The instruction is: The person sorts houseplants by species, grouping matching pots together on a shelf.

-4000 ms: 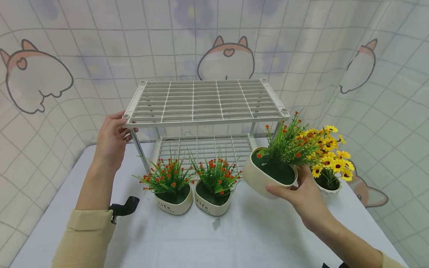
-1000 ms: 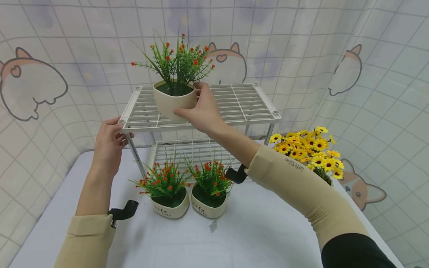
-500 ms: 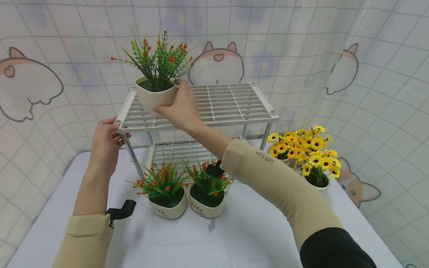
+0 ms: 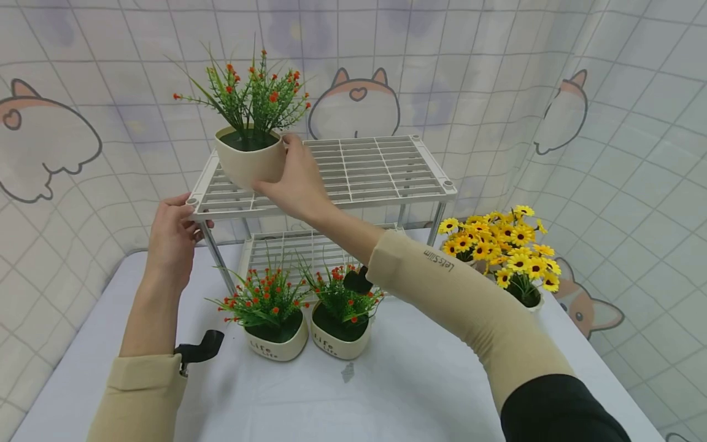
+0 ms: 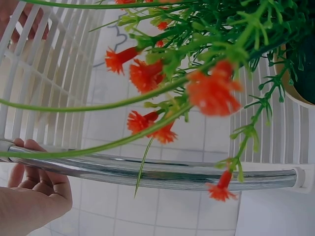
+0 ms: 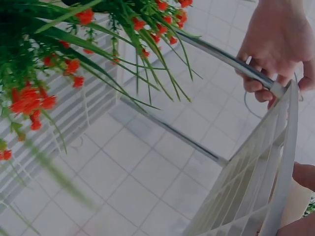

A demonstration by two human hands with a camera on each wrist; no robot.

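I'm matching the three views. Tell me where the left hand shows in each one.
Head view: left hand at centre left, its grip on the front left corner of the white rack.
Left wrist view: bottom left corner, fingers curled round the chrome leg.
Right wrist view: top right, fingers round the same leg.
Shared landmark: the chrome leg, also in the head view.

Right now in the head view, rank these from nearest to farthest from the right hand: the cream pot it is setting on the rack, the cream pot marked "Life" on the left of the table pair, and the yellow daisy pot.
1. Cream pot of red-flowered greenery, gripped by the right hand, top shelf's left end.
2. Left "Life" pot, on the table below.
3. Yellow daisy pot, far right.
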